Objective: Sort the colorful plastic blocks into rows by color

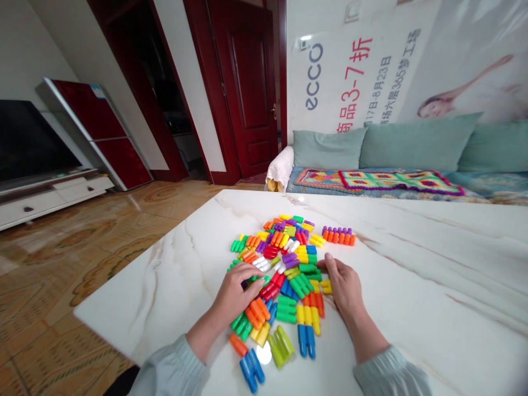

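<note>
A heap of bright plastic building pieces (289, 269) in several colours lies on the white marble table (412, 286). My left hand (237, 291) rests on the heap's left side, fingers curled over pieces near the middle; what they grip is hidden. My right hand (344, 286) lies on the heap's right edge, fingers bent down onto green and yellow pieces. A joined row of orange and purple pieces (338, 235) sits apart at the far right of the heap. Blue pieces (252, 371) and a green one (281, 345) lie nearest me.
Behind the table stands a teal sofa (412, 148) with a crocheted blanket (379, 180). A dark red door (251, 82) is at the back. A television (28, 140) on a white cabinet stands at the left, across a patterned tile floor (82, 247).
</note>
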The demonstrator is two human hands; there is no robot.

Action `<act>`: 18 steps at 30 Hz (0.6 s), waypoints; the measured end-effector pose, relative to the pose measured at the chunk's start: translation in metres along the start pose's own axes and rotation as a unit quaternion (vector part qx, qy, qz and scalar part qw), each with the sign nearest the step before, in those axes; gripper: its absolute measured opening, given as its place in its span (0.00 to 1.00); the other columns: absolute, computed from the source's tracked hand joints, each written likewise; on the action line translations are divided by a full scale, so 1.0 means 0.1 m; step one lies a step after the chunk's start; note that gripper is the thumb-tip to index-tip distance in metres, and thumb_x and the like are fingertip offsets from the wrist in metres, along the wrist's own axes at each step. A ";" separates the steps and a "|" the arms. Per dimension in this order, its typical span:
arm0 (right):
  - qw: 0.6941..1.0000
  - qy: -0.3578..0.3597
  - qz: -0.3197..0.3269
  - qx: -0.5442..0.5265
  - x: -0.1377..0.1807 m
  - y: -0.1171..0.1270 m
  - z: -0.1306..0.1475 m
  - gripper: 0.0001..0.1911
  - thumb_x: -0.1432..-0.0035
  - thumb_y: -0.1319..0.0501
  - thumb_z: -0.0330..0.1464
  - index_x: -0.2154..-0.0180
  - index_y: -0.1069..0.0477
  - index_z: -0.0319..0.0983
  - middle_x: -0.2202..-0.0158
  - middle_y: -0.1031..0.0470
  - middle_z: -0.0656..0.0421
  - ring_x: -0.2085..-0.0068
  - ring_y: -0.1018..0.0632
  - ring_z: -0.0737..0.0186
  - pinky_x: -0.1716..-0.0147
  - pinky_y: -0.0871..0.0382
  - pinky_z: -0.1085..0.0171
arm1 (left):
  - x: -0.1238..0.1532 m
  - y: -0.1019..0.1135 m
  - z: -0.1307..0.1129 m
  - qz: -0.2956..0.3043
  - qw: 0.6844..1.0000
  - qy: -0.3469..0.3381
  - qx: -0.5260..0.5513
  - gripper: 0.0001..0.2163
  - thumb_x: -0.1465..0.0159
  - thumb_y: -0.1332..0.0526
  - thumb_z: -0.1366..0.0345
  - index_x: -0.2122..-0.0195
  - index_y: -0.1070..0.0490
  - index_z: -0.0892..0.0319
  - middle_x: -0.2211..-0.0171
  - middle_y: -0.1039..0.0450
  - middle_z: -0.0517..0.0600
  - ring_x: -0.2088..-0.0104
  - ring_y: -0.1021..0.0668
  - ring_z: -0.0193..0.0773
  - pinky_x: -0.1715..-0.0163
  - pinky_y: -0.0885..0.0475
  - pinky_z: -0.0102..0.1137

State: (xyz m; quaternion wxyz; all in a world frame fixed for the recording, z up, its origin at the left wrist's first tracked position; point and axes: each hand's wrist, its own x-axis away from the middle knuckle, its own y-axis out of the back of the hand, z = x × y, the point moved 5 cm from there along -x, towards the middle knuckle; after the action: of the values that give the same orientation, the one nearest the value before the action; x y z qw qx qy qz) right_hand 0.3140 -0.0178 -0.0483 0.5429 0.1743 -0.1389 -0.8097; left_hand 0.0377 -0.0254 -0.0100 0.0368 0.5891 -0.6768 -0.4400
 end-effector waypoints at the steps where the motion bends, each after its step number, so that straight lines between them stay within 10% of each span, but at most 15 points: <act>1: 1.000 0.000 0.000 0.000 0.00 0.00 0.00 0.34 0.42 0.53 0.60 0.69 0.22 0.41 0.67 0.18 0.53 0.64 0.21 0.53 0.63 0.32 0.61 | -0.01 0.02 0.04 -0.010 1.000 0.010 0.007 0.06 0.37 0.39 0.66 0.64 0.21 0.57 0.64 0.21 0.51 0.59 0.22 0.40 0.55 0.27 0.36; 12: 1.000 0.002 0.006 0.002 0.01 0.01 0.03 0.35 0.40 0.55 0.60 0.70 0.23 0.41 0.67 0.18 0.53 0.63 0.21 0.52 0.62 0.33 0.60 | -0.06 0.11 0.25 -0.073 0.995 0.066 0.027 0.08 0.37 0.41 0.63 0.64 0.22 0.57 0.64 0.21 0.51 0.61 0.21 0.40 0.58 0.27 0.33; 18: 1.000 -0.001 0.005 0.003 0.01 0.01 0.02 0.35 0.41 0.54 0.60 0.69 0.22 0.41 0.67 0.18 0.53 0.63 0.21 0.51 0.62 0.33 0.60 | -0.43 0.48 0.85 -0.098 0.978 0.156 -0.095 0.17 0.43 0.40 0.68 0.52 0.26 0.58 0.53 0.25 0.55 0.58 0.23 0.42 0.60 0.26 0.35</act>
State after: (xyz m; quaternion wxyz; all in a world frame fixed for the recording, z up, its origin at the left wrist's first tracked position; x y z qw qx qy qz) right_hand 0.3132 -0.0191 -0.0462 0.5465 0.1745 -0.1424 -0.8066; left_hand -0.0344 0.0536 -0.0113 0.1547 0.7076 -0.5567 -0.4068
